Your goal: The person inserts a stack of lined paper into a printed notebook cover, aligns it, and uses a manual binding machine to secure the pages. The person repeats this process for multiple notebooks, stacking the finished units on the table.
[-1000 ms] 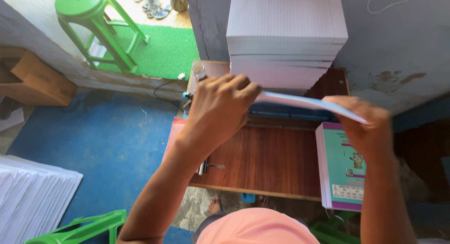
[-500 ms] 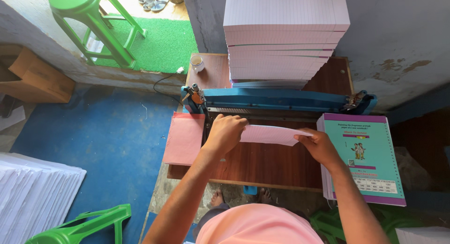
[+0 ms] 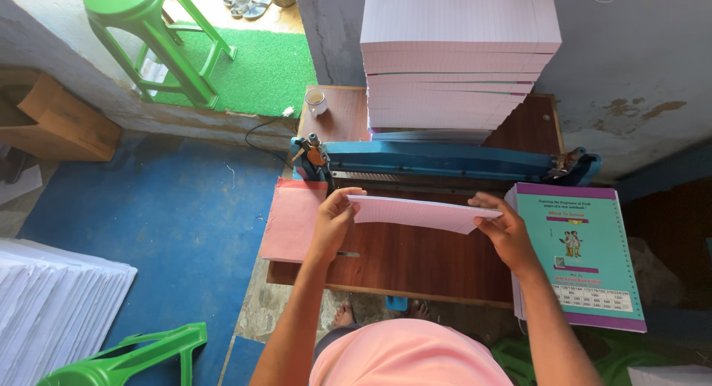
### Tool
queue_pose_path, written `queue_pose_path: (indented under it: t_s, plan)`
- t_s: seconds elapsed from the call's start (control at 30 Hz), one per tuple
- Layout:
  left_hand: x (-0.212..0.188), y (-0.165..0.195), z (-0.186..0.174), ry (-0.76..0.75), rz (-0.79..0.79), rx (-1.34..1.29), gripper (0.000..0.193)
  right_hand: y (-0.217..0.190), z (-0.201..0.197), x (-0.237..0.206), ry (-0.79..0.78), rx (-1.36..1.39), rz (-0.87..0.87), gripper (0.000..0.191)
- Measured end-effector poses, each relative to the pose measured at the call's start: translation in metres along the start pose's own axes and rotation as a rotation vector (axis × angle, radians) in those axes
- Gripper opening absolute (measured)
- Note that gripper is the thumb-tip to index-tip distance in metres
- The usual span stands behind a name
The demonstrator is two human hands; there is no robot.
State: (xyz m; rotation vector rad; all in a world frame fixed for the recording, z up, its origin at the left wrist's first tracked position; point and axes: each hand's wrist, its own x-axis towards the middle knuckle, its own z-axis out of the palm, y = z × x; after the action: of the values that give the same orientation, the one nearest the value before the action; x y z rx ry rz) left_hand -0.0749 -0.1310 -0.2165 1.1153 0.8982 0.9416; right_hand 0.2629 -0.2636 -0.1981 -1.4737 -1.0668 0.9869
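Ruled sheet bundle (image 3: pixel 419 212): now lowered flat, pinched at its ends by left hand (image 3: pixel 334 221) and right hand (image 3: pixel 504 230) over bench (image 3: pixel 415 264), before blue binding machine (image 3: pixel 445 161).

Lots of stuff was parked around the work spot. A tall stack of ruled paper (image 3: pixel 458 56) was piled at the back of the wooden table (image 3: pixel 415 264), right behind a long blue stapling machine (image 3: pixel 445 161). A small cup (image 3: pixel 316 101) was left on the table's far left corner. Teal and purple notebooks (image 3: pixel 582 256) were stacked at the right, and a pink cover sheet (image 3: pixel 293 219) was laid over the left edge. On the blue floor (image 3: pixel 148 208), a green stool (image 3: pixel 152 37) was set by a green mat (image 3: pixel 248 71), with a cardboard box (image 3: pixel 52 126) near the wall and white sheets (image 3: pixel 55 308) fanned out lower left.
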Motion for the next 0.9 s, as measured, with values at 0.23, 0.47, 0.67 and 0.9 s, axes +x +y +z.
queue_pose_path:
  t_s: [0.23,0.47,0.67,0.9]
  plan:
    - [0.000,-0.017,0.028,0.066,0.180,-0.110,0.019,0.024,0.017,-0.003,0.143,0.109,-0.119,0.032]
    - [0.003,-0.018,0.034,0.091,0.204,-0.049,0.017,0.028,0.008,0.000,0.165,0.030,-0.153,0.026]
    - [-0.003,-0.006,0.031,0.045,0.091,-0.086,0.023,0.018,0.009,0.000,0.125,0.128,-0.085,0.034]
    - [0.000,-0.019,0.032,0.061,0.169,-0.029,0.016,0.030,0.011,0.006,0.129,0.097,-0.159,0.029]
